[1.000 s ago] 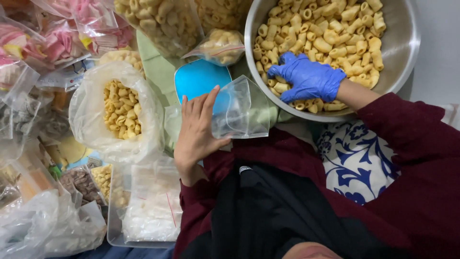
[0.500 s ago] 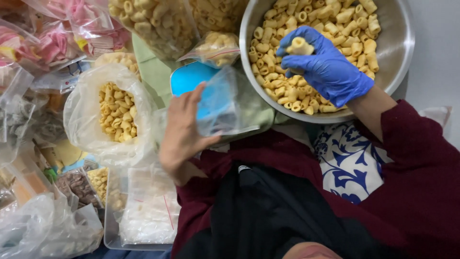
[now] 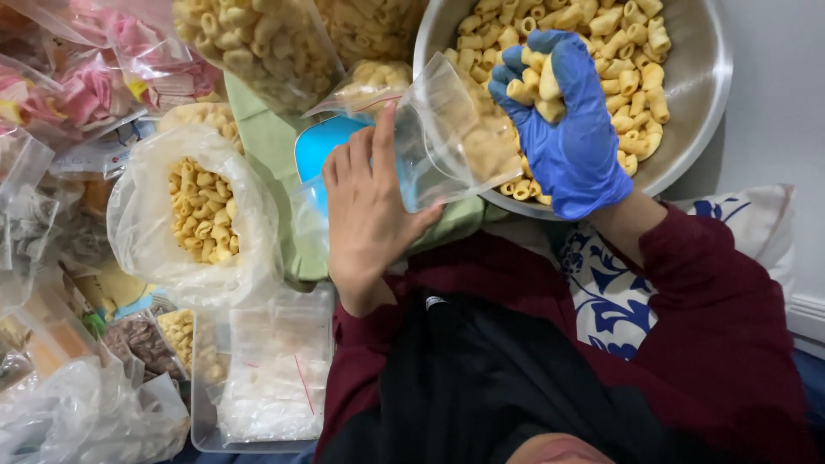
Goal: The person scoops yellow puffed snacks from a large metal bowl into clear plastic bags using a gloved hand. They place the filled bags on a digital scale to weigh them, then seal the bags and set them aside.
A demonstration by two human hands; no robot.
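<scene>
- Small clear plastic bag (image 3: 451, 129), held open at the bowl's edge.
- Open clear bag of yellow tube snacks (image 3: 202, 210), at left.
- Clear bags of pink snacks (image 3: 103, 60), top left.
- Stack of empty clear bags (image 3: 275, 378), bottom centre.

Blue glove (image 3: 571, 146) on right hand (image 3: 559, 120). Pale yellow pasta (image 3: 623, 51) in silver bowl (image 3: 696, 94). Clear bag (image 3: 451, 137). Bright blue lid (image 3: 320, 146), green cloth (image 3: 271, 155). Maroon sleeve (image 3: 713, 301). White cushion (image 3: 748, 232), blue floral pattern. Pink snacks (image 3: 86, 86).
</scene>
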